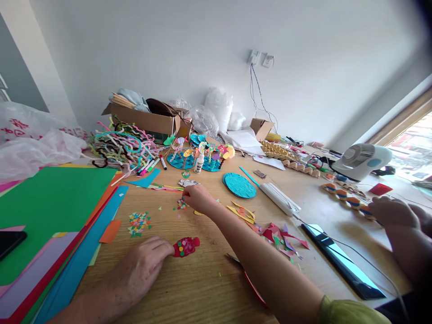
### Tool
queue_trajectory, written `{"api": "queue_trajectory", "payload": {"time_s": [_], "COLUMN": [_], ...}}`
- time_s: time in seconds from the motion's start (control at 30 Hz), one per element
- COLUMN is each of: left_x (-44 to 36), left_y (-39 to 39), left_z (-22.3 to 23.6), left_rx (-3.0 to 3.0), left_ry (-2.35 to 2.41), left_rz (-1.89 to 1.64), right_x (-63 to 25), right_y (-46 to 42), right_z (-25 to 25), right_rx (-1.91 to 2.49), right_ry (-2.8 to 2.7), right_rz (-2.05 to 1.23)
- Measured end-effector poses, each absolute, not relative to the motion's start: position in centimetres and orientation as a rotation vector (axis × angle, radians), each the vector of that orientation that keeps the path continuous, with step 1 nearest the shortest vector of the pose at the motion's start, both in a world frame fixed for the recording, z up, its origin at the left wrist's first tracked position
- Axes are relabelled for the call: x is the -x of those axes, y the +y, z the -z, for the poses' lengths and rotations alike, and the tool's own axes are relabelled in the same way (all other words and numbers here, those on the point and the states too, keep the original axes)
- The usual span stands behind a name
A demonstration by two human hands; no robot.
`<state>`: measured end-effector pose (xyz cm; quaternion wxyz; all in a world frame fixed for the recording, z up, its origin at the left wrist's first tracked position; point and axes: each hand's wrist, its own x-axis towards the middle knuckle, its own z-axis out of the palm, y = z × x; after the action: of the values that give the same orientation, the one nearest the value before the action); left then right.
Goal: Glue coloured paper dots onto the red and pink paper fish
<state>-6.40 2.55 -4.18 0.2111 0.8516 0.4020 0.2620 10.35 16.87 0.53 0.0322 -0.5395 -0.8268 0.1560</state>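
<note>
My left hand pinches the end of a red paper fish cutout, which has green and yellow paper dots on its shiny surface. Stretched out ahead, my right hand has its fingers closed beside a small pile of coloured paper dots; anything between its fingertips is hidden. Beyond it lies a small white cutout with a dark outline. A second heap of paper bits spreads left of the fish. Red-handled scissors are partly covered by my right forearm.
Coloured paper sheets are stacked at left. Behind are pipe cleaners, a glue bottle, and decorated blue discs. Blue ovals, paper scraps, a power strip and a fan stand rightward, near another person's hands.
</note>
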Motion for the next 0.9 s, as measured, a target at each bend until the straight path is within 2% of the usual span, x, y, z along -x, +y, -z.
{"api": "queue_trajectory", "payload": {"time_s": [0.17, 0.3, 0.43, 0.63, 0.9], "left_x": [6.3, 6.2, 6.5, 5.5, 2.4], "left_y": [2.8, 2.7, 3.4, 7.9, 12.2], "left_z": [4.8, 3.7, 1.7, -0.6, 0.4], "left_rx": [-2.376, -2.291, -2.101, -1.989, -1.987], "left_ry": [1.115, 1.217, 1.346, 1.489, 1.425], "left_rz": [-0.819, -0.922, -0.817, -0.583, -0.572], "right_x": [-11.6, -12.2, -12.9, -13.3, -13.4], "right_y": [16.4, 15.4, 14.5, 14.1, 14.1], "right_z": [-0.3, -0.6, -0.8, 0.8, 1.6], "right_rx": [1.67, 1.606, 1.521, 1.423, 1.407], "right_ry": [-2.229, -1.993, -1.848, -1.808, -1.926], "right_rz": [-0.921, -1.212, -1.379, -1.41, -1.253]}}
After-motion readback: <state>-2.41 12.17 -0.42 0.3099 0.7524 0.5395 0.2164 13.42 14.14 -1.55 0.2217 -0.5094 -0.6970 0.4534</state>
